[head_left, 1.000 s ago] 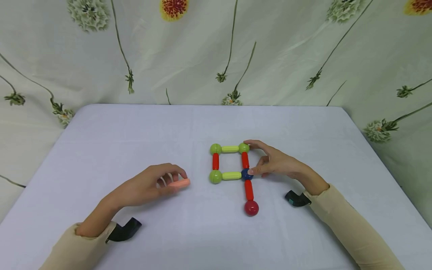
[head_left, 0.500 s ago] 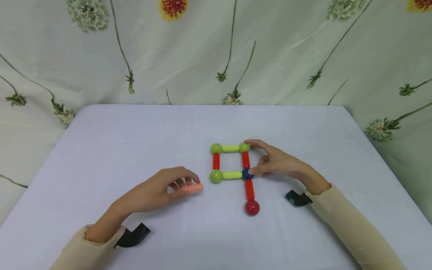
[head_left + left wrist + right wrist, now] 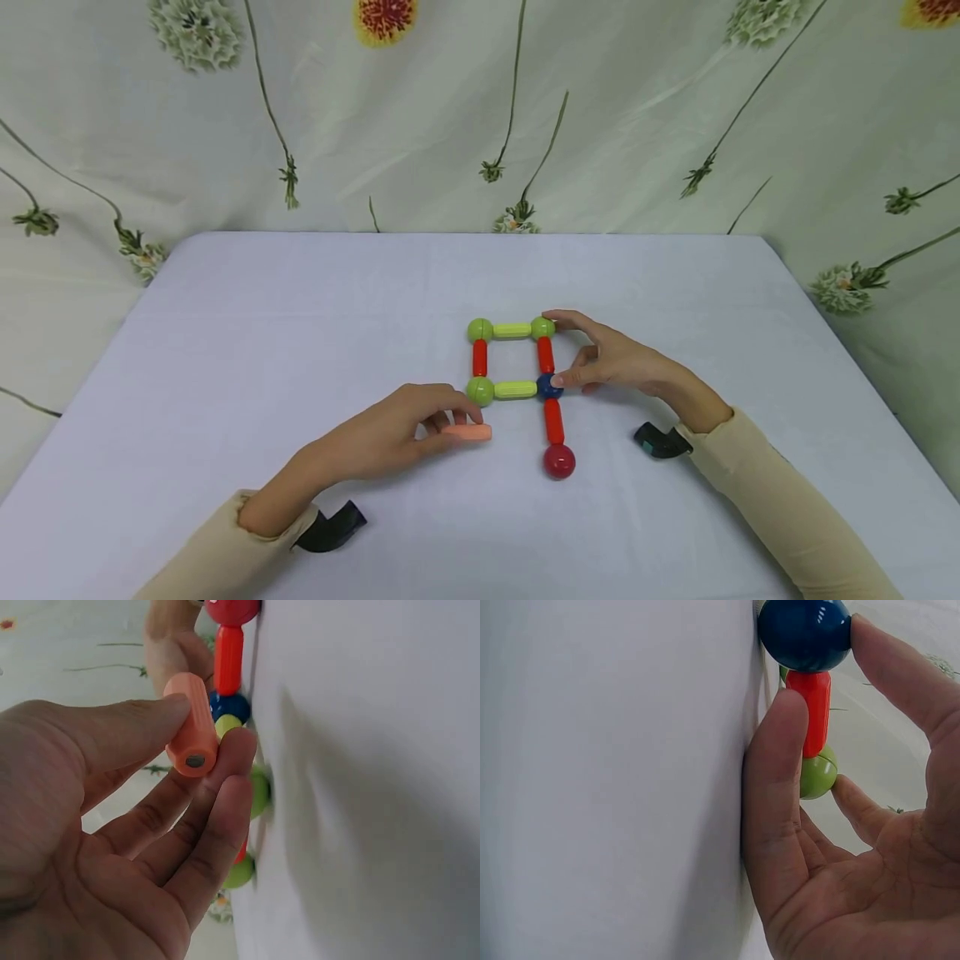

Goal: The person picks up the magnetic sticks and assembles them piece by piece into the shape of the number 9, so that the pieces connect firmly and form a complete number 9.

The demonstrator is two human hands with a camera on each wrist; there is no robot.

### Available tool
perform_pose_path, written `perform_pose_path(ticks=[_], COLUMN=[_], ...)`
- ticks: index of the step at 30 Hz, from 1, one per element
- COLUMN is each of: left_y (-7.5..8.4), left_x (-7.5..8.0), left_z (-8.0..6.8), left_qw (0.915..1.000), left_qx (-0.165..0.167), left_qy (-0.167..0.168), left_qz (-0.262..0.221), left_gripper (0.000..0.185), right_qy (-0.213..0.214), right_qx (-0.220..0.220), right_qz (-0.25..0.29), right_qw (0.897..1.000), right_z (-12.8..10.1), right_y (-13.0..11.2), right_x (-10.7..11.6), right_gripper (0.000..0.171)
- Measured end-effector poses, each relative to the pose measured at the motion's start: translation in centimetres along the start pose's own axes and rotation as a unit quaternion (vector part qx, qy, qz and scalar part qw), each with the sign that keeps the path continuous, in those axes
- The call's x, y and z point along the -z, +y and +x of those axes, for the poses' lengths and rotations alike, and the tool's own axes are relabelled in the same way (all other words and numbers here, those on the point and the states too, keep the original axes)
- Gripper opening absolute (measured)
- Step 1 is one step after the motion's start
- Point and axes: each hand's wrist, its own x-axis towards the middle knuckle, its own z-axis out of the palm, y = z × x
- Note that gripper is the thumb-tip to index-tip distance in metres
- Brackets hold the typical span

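Observation:
My left hand (image 3: 397, 429) pinches an orange magnetic rod (image 3: 467, 432) between thumb and fingers, raised above the table. Its near end shows a grey metal disc in the left wrist view. Just beyond lies a flat square of rods and balls: green balls (image 3: 480, 390), yellow-green rods (image 3: 514, 390), red rods (image 3: 480, 358) and a blue ball (image 3: 549, 386) at the near right corner. From it another red rod (image 3: 553, 422) runs toward me to a red ball (image 3: 558, 462). My right hand (image 3: 622, 362) touches the blue ball with its thumb and the far right green ball with its index finger.
The pieces lie on a white-covered table (image 3: 300, 300). Behind it hangs a cloth with printed flowers (image 3: 637, 142). A black wrist camera mount sits at each sleeve (image 3: 780, 500).
My left hand has moved right and slightly toward me with the orange rod, ending near the near left green ball. The right hand and the square have stayed almost still.

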Motion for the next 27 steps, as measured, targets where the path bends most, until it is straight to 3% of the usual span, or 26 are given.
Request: perform_pose_path(ticks=[13, 27], left_y=[1.1, 1.7], left_x=[-2.4, -3.6], left_z=[1.7, 2.6], left_qw=[0.9994, 0.9992], left_qx=[-0.033, -0.013], left_qy=[0.001, -0.014], left_qz=[-0.013, -0.035], left_gripper=[0.021, 0.022], right_qy=[0.007, 0.004], right_qx=[-0.002, 0.001], right_qz=[-0.003, 0.002], right_qw=[1.000, 1.000], right_z=[0.1, 0.1], right_y=[0.0, -0.2], right_x=[0.0, 0.1], right_gripper=[0.084, 0.084])
